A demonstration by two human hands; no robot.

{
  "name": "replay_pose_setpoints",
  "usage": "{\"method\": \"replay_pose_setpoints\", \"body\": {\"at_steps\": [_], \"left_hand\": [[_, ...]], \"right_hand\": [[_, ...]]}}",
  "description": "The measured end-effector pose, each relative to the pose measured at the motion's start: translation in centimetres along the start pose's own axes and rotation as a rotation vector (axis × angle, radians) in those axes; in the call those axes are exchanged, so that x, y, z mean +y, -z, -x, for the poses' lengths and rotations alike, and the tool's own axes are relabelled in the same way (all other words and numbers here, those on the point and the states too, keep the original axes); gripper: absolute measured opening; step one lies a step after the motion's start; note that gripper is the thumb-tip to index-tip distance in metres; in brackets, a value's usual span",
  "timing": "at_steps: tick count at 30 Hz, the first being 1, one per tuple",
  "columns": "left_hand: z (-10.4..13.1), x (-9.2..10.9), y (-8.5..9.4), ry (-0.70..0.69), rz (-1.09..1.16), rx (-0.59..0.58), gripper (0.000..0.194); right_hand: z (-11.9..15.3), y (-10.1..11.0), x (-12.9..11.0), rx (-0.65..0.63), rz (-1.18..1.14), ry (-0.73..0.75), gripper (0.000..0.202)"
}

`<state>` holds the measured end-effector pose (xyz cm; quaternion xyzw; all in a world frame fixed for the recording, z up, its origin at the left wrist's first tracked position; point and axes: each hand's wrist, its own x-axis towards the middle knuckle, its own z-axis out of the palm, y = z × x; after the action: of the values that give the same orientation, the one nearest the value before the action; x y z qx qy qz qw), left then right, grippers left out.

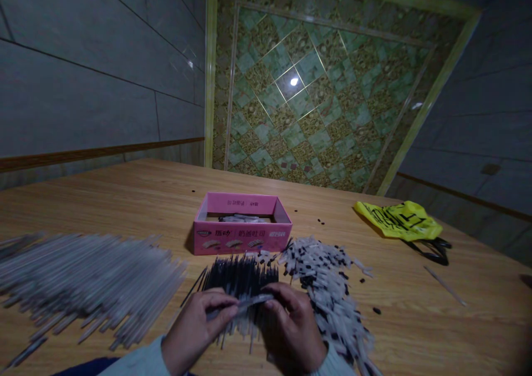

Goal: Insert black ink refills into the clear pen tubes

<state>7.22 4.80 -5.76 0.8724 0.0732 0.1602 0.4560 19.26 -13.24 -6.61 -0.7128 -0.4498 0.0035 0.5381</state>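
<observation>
A slim translucent pen barrel (pixel 249 300) is held level between my two hands. My left hand (pixel 203 320) pinches its left end between thumb and fingers. On the other end, the thumb and forefinger of my right hand (pixel 293 320) are closed; whether a cap sits there is too blurred to tell. Just beyond and below the hands lies a bundle of thin black pen refills (pixel 241 273). A wide pile of clear pen barrels (pixel 87 282) spreads to the left. Right of my right hand is a heap of small whitish caps (pixel 332 298) mixed with black plugs.
A pink open box (pixel 243 240) with whitish pieces inside stands behind the refills. A yellow plastic bag (pixel 397 220) with black lettering lies at the back right, near a single thin stick (pixel 445 285). Tiled walls border the wooden table (pixel 137 198).
</observation>
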Motion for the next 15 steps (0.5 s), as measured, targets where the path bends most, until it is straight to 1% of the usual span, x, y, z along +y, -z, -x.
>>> {"method": "replay_pose_setpoints", "body": {"at_steps": [3,5,9,15], "left_hand": [[0.0,-0.2,0.0,-0.022,-0.008,-0.004,0.027],[0.0,-0.4,-0.1,-0.041,0.001,0.007,0.026],[0.1,-0.5,-0.2,-0.061,0.004,0.027,0.025],[0.2,-0.4,-0.3,-0.076,-0.044,0.058,0.021]], "right_hand": [[0.0,0.0,-0.3,-0.040,0.067,0.075,0.015],[0.1,-0.2,-0.5,-0.032,0.087,0.088,0.017],[0.2,-0.8,-0.9,0.016,0.094,0.033,0.021],[0.0,-0.9,-1.5,-0.030,-0.012,-0.081,0.024]]}}
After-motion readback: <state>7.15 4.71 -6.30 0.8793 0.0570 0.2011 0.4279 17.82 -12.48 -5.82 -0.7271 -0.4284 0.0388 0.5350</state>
